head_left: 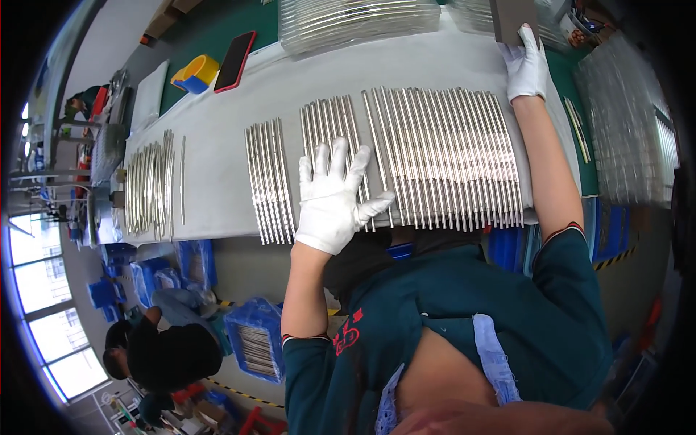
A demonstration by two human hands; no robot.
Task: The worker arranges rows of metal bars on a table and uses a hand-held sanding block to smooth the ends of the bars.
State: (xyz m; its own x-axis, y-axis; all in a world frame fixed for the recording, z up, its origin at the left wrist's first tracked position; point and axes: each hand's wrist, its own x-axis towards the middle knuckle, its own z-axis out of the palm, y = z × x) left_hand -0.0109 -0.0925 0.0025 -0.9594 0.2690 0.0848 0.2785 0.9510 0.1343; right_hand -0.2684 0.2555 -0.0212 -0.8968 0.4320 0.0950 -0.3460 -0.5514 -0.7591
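My left hand [330, 199], in a white glove, lies with its fingers spread over a group of slim silvery metal rods [330, 119]. More rods [267, 181] lie side by side left of it, and a wide row of rods [446, 156] begins just beyond its thumb. At the far right, my right hand [528, 72], also white-gloved, grips the near end of a dark grey rectangular block [514, 20]. One bare fingertip shows on the block; the other fingers are partly hidden. The rods rest on a pale cloth [217, 167] covering the table.
A loose bundle of rods [148, 188] lies at the left. Clear plastic trays [359, 25] sit at the back, near a red-edged phone [235, 61] and a yellow tape roll [199, 72]. Stacked clear trays [623, 123] stand right. Behind, a person [174, 351] bends near a blue crate [255, 341].
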